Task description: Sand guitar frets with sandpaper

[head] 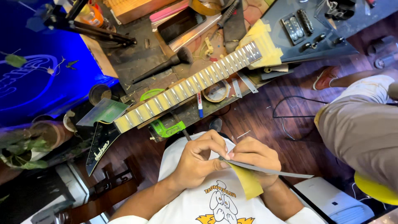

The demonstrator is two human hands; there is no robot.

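My left hand (pixel 202 157) and my right hand (pixel 253 157) meet in front of my chest, both pinching a thin grey metal strip (pixel 273 170) that runs out to the right. A piece of yellow masking tape (pixel 247 180) hangs from the strip under my right hand. Beyond my hands an electric guitar lies across a cluttered workbench (pixel 137 58), with its neck (pixel 186 85) running diagonally. The fretboard is masked with yellow tape between the frets. The black headstock (pixel 100 147) points down left and the black body (pixel 306 31) sits at the top right.
A black brush (pixel 166 65), a blue-capped marker (pixel 200 104), a roll of tape (pixel 216 91), a green clamp (pixel 166 128) and a phone (pixel 179 24) lie around the neck. Another person's leg (pixel 360 124) and shoe (pixel 325 78) are at the right. Potted plant (pixel 25 147) at the left.
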